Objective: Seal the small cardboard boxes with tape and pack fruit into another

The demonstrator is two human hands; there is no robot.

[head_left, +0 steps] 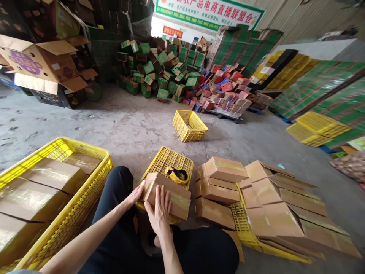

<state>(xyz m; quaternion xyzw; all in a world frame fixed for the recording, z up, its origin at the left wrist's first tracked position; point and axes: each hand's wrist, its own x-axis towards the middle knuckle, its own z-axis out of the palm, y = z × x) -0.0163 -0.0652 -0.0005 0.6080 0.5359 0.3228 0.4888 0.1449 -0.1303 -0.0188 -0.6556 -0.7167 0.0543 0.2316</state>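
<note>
A small taped cardboard box (178,198) rests tilted on an upturned yellow crate (159,161) in front of my knees. My left hand (136,195) holds the box at its left end, fingers against that side. Flat on its near face lies my right hand (159,209), with the fingers stretched out and slightly apart. Just behind the box, on the crate, sits a yellow and black tape dispenser (178,175).
At left stands a large yellow crate (110,161) with taped boxes inside. Stacked cardboard boxes (221,190) lie to the right, some over a yellow crate (241,217). Another yellow crate (190,127) stands ahead; green boxes (162,95) are heaped behind it.
</note>
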